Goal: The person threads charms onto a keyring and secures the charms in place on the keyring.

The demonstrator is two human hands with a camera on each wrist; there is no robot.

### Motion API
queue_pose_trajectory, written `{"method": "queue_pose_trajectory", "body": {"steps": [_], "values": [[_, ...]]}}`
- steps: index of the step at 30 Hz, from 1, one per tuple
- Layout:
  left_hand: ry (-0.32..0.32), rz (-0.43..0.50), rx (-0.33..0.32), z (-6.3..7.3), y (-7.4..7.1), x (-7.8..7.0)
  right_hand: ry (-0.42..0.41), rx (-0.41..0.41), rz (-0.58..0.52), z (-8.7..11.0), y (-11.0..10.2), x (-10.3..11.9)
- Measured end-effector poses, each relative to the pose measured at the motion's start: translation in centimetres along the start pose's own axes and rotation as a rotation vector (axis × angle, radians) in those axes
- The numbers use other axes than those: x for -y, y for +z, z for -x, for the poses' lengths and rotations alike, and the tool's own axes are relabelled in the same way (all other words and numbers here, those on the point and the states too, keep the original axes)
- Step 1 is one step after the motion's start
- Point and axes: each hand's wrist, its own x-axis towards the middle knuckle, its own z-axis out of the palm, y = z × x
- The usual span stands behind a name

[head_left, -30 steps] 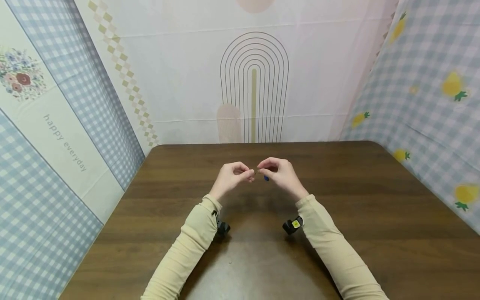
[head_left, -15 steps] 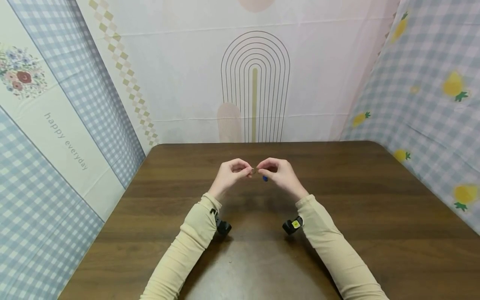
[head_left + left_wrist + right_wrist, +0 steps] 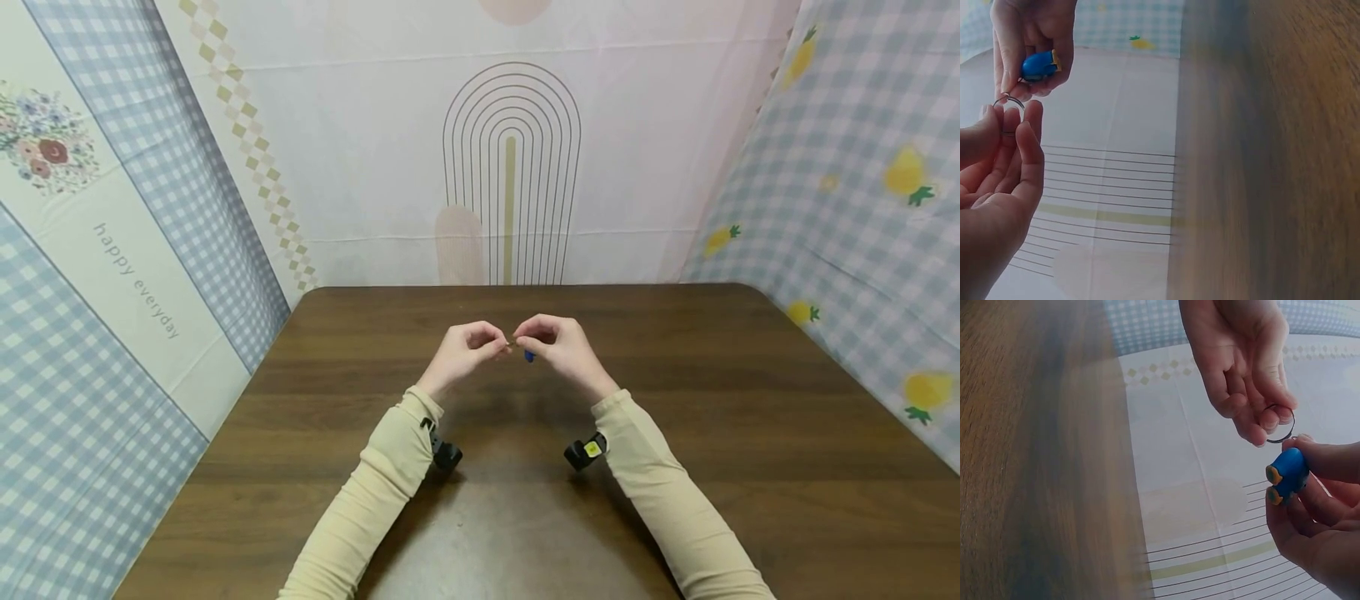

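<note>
Metal ring [image 3: 1282,439] in its fingertips, the left hand [image 3: 462,353] pinches; the right hand [image 3: 562,345] grips where the blue charm [image 3: 1291,466] meets it, the charm below its thumb. I see both above the desk [image 3: 697,383]. Since a second ago they've barely shifted, so I judge little progress.
</note>
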Motion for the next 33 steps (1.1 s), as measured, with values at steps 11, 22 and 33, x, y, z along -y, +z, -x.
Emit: {"method": "queue_pose_trajectory", "body": {"steps": [11, 22, 33], "values": [[0.076, -0.098, 0.016, 0.2, -0.2, 0.2, -0.003, 0.004, -0.001, 0.5, 0.5, 0.7], [0.082, -0.113, 0.027, 0.9, -0.5, 0.0, -0.049, -0.032, 0.098, 1.0, 1.0, 1.0], [0.077, -0.134, 0.038, 1.5, -1.0, -0.2, -0.036, -0.040, 0.094, 1.5, 1.6, 1.5]]}}
